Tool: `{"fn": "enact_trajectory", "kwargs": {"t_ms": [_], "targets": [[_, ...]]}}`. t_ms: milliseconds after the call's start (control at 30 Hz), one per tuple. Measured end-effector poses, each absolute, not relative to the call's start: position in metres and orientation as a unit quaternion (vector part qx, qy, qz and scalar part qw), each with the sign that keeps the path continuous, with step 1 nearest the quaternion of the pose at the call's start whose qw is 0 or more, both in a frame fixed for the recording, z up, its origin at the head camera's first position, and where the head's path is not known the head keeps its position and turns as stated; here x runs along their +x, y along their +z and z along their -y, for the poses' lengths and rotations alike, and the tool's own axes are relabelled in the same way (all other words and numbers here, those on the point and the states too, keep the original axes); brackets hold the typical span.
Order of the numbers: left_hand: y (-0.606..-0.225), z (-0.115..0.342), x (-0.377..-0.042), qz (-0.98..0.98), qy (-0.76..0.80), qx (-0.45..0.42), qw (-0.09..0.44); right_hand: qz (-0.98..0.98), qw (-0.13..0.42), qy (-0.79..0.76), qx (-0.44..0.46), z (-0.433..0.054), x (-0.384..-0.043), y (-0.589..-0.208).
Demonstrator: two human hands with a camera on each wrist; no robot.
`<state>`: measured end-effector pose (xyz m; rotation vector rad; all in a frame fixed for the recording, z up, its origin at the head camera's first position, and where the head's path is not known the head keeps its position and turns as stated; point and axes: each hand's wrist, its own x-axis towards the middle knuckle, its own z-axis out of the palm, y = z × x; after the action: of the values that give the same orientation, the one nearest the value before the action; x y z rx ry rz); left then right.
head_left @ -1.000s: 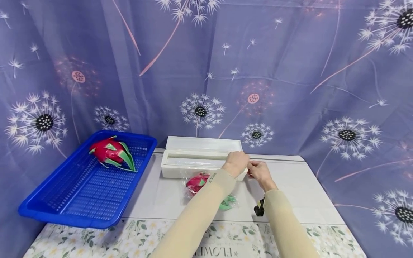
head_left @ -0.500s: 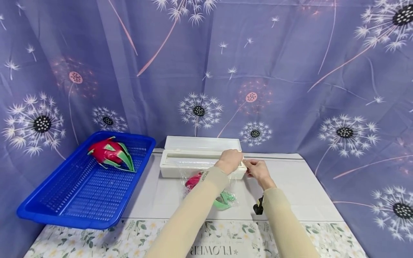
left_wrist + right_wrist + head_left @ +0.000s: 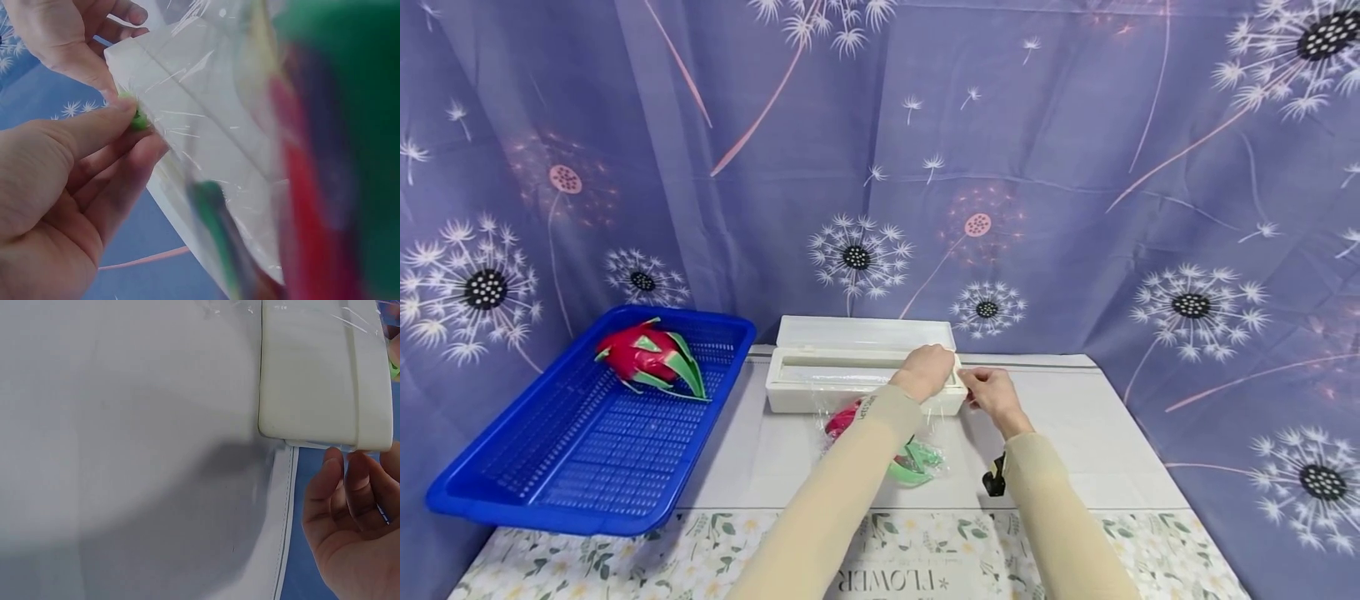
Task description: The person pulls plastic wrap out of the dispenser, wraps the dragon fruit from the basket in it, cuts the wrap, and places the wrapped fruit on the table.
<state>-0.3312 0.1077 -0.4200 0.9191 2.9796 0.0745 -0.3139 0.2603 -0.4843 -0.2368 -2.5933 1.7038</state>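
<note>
A white cling film dispenser (image 3: 827,400) stands at the back of the table with its lid raised. My left hand (image 3: 927,371) is over its right part; thumb and fingers pinch a small green slider (image 3: 139,119) at its edge. At the dispenser's right end, my right hand (image 3: 996,398) holds the corner with bent fingers, their tips partly hidden. In front lies a dragon fruit (image 3: 841,419) under clear film, red with green leaves, partly covered by my left forearm. Clear film (image 3: 187,115) stretches across the dispenser's front in the left wrist view.
To the left is a blue plastic basket (image 3: 602,467) with a second dragon fruit (image 3: 643,354) inside. A purple dandelion curtain (image 3: 760,250) hangs behind. Along the front runs a floral cloth (image 3: 730,542). A black device (image 3: 995,479) sits at the right wrist.
My left hand has slid slightly left along the dispenser, away from its right end. My right hand stays at that end. The whole view has shifted a little.
</note>
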Motion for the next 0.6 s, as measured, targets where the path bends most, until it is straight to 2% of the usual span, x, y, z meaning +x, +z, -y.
{"fn": "enact_trajectory", "kwargs": {"t_ms": [367, 600], "targets": [[-0.4158, -0.1018, -0.3274, -0.949, 0.061, 0.307, 0.031, 0.839, 0.018, 0.538, -0.078, -0.2587, -0.3143, -0.4838], [-0.416, -0.1032, -0.3258, -0.951, 0.037, 0.307, 0.011, 0.846, 0.024, 0.528, -0.073, -0.2597, -0.3141, -0.4842]]}}
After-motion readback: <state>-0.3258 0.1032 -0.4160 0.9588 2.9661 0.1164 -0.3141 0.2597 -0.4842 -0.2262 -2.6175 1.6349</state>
